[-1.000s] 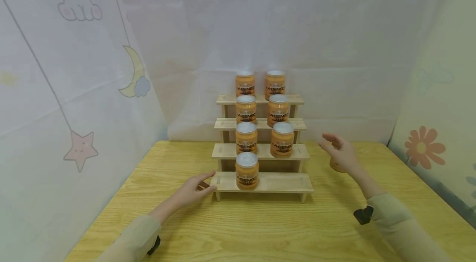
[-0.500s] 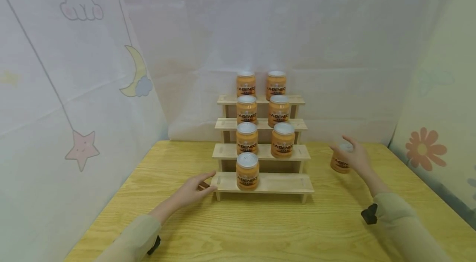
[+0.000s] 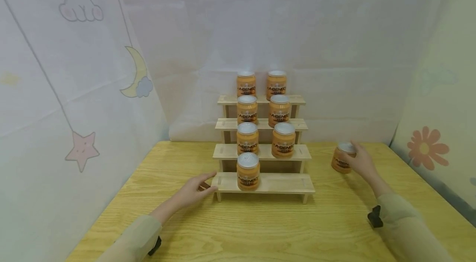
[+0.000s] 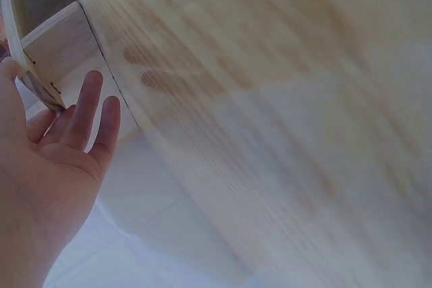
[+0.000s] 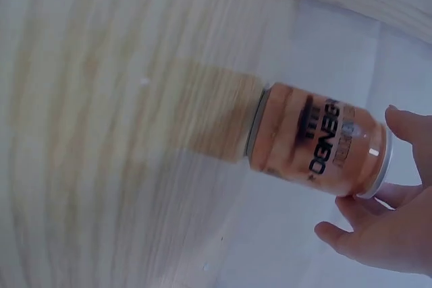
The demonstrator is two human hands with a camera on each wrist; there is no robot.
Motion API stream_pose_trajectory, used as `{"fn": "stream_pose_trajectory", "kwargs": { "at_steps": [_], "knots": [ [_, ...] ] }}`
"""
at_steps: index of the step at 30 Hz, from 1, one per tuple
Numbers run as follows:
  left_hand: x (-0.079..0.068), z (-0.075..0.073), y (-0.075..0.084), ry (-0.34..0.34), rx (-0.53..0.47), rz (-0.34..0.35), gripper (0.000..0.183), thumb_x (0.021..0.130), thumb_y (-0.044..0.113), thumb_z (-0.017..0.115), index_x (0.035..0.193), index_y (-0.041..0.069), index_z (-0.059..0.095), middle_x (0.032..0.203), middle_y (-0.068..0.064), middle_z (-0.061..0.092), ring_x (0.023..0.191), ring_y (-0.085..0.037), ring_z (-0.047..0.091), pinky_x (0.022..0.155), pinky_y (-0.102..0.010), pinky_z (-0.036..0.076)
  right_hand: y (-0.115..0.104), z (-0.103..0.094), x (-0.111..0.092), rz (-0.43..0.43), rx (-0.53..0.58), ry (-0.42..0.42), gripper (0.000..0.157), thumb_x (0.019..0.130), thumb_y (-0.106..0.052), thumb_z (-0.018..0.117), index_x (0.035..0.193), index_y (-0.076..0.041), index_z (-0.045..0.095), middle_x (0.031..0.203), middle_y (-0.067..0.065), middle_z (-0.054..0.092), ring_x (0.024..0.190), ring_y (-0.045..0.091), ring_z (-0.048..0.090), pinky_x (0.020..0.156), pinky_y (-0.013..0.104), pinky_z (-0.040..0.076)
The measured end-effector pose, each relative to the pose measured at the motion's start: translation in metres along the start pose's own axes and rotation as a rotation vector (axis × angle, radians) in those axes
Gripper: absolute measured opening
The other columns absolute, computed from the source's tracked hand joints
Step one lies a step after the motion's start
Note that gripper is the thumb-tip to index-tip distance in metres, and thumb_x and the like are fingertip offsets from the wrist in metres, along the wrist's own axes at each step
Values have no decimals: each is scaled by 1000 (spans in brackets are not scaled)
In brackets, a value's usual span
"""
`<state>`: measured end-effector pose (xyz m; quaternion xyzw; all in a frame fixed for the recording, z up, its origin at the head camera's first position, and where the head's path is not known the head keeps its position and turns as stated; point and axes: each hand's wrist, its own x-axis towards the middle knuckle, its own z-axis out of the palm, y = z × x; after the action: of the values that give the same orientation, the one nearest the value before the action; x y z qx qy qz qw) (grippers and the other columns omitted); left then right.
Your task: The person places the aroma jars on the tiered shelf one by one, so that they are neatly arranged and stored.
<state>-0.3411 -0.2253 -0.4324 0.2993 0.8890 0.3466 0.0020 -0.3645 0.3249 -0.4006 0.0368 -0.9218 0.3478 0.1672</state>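
Note:
On the right of the table stands an orange can (image 3: 341,162) with a silver lid and dark lettering. My right hand (image 3: 363,163) has its fingers round the top of this can; the right wrist view shows the same can (image 5: 317,141) upright, with fingertips on both sides of its lid. At the left end of a stepped wooden display shelf (image 3: 288,183), my left hand (image 3: 189,192) holds the lowest step, thumb at the front corner and a finger at the back. In the left wrist view, other fingers (image 4: 91,102) of that hand extend freely beside the wood (image 4: 64,45).
Matching cans stand in pairs on the upper steps, such as one front right (image 3: 284,142). A single can (image 3: 248,173) stands left of centre on the lowest step. Behind the wooden table (image 3: 238,229) hangs a white cloth (image 3: 353,55), with printed side panels.
My right hand has moved rightward from in front of the can to its right side, uncovering most of it, with fingers now round its top. My left hand stays at the shelf.

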Motion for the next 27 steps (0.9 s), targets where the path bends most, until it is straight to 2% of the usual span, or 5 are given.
{"fn": "stream_pose_trajectory", "kwargs": {
  "at_steps": [6, 11, 17, 22, 27],
  "knots": [
    [0, -1, 2, 4, -8, -12, 65, 94, 42, 54, 143, 3, 37, 142, -18, 44, 99, -26, 63, 83, -36, 54, 0, -5, -3, -27, -48, 21, 66, 95, -32, 56, 135, 16, 35, 133, 40, 36, 116, 54, 39, 88, 64, 41],
    [0, -1, 2, 10, -9, -27, 64, 94, 41, 54, 143, 3, 37, 142, -18, 45, 100, -26, 63, 83, -35, 55, -3, -10, -4, -20, -27, -53, 65, 94, -36, 57, 135, 12, 39, 134, 36, 39, 118, 53, 41, 88, 61, 44],
    [-1, -3, 2, 12, -9, -25, 65, 94, 41, 54, 143, 3, 38, 142, -18, 45, 99, -27, 63, 83, -35, 54, -4, -15, -6, -58, -9, -133, 64, 92, -35, 60, 136, 8, 41, 137, 35, 38, 120, 53, 42, 88, 61, 45],
    [0, -3, 2, 11, -4, -10, 65, 94, 41, 54, 143, 2, 38, 141, -19, 45, 99, -27, 63, 82, -36, 55, -3, -16, -8, -72, 16, -167, 63, 92, -34, 60, 136, 7, 41, 138, 33, 37, 121, 53, 40, 89, 60, 46],
    [0, -1, 2, 12, 8, 0, 65, 94, 42, 54, 142, 2, 39, 141, -19, 45, 97, -26, 63, 82, -35, 55, -5, -16, -11, -45, 66, -199, 73, 92, -33, 60, 143, 7, 28, 143, 35, 28, 126, 54, 33, 93, 63, 42]
  ]
}}
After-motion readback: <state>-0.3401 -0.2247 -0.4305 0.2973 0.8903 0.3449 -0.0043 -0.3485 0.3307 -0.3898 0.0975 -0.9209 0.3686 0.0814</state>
